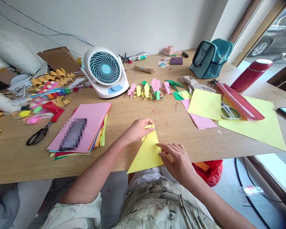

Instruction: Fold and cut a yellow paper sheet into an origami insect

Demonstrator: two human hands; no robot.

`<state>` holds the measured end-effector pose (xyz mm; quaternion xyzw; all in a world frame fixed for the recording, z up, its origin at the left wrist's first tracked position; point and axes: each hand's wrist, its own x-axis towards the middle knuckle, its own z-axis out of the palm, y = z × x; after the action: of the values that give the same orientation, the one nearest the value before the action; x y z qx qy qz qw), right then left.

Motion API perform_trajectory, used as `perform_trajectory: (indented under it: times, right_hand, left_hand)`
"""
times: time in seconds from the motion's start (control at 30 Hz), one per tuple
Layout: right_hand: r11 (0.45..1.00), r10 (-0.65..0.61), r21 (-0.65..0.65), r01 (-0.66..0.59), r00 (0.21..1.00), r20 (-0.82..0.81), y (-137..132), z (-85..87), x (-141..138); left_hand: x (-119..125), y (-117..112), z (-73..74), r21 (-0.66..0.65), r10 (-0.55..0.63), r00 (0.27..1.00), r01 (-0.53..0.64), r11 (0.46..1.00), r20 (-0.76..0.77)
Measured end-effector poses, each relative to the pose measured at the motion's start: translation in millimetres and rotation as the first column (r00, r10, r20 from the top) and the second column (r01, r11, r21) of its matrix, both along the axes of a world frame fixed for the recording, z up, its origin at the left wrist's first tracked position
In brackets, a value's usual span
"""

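Observation:
A yellow paper sheet (pixel 146 154), folded into a triangle, lies at the near edge of the wooden table (pixel 138 111) and hangs slightly over it. My left hand (pixel 139 128) pinches the top corner of the triangle, fingers closed on the paper. My right hand (pixel 176 159) rests on the triangle's right edge, fingers pressed flat on the fold.
A stack of coloured paper (pixel 83 130) lies to the left, beside black-and-red scissors (pixel 44 128). A white desk fan (pixel 105 71) stands behind. Folded paper figures (pixel 152 87), loose yellow and pink sheets (pixel 205 106), metal scissors (pixel 228 111), a teal bag (pixel 211 57) and a red bottle (pixel 251 74) sit right.

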<state>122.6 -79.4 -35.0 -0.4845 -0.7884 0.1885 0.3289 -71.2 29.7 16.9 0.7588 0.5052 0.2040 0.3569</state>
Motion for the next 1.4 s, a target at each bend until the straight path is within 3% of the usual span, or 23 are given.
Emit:
perform_trajectory:
  times: [0.1,0.23,0.33,0.4,0.53,0.63,0.87,1.03,1.17,1.4]
  right_hand:
    - [1.0,-0.018,0.005,0.017,0.988,0.151,1.2,-8.5,1.5]
    - [0.998,-0.034,0.065,0.021,0.979,0.199,2.3,-16.2,2.0]
    - [0.988,0.021,0.144,-0.055,0.974,0.224,3.4,-20.1,3.3]
    - [0.981,0.069,0.162,-0.111,0.967,0.244,4.4,-21.7,4.4]
    - [0.979,0.084,0.164,-0.124,0.969,0.233,5.8,-22.7,6.0]
    - [0.978,0.08,0.173,-0.12,0.971,0.226,5.6,-22.5,6.2]
    - [0.976,0.092,0.176,-0.124,0.979,0.184,5.7,-24.9,7.3]
    - [0.98,0.053,0.192,-0.055,0.998,0.015,0.5,-29.9,25.3]
    - [0.982,-0.015,0.189,0.018,1.0,-0.022,-8.1,-34.1,45.5]
    - [0.98,0.091,0.176,-0.097,0.995,0.039,-12.0,-31.7,46.6]
  left_hand:
    - [8.8,8.9,-18.6,0.026,-0.022,0.996,0.024,0.999,-0.088]
    - [19.2,17.7,-38.9,0.043,-0.018,0.995,0.022,0.999,-0.098]
    - [24.5,20.5,-48.9,0.074,0.005,0.996,0.002,0.997,-0.093]
    - [26.1,20.5,-53.2,0.161,0.023,0.995,-0.007,0.987,-0.098]
    - [23.8,12.7,-53.9,0.458,-0.029,0.978,0.122,0.881,-0.204]
    - [19.4,-0.9,-51.5,0.556,-0.077,0.947,0.248,0.793,-0.312]
    - [11.3,-29.1,-63.0,0.537,-0.142,0.947,0.284,0.794,-0.289]
    - [7.9,-33.0,-67.3,0.502,-0.181,0.946,0.299,0.812,-0.269]
    - [5.6,-33.9,-70.1,0.493,-0.202,0.939,0.32,0.809,-0.277]
    - [4.4,-34.1,-73.6,0.475,-0.231,0.929,0.349,0.808,-0.29]
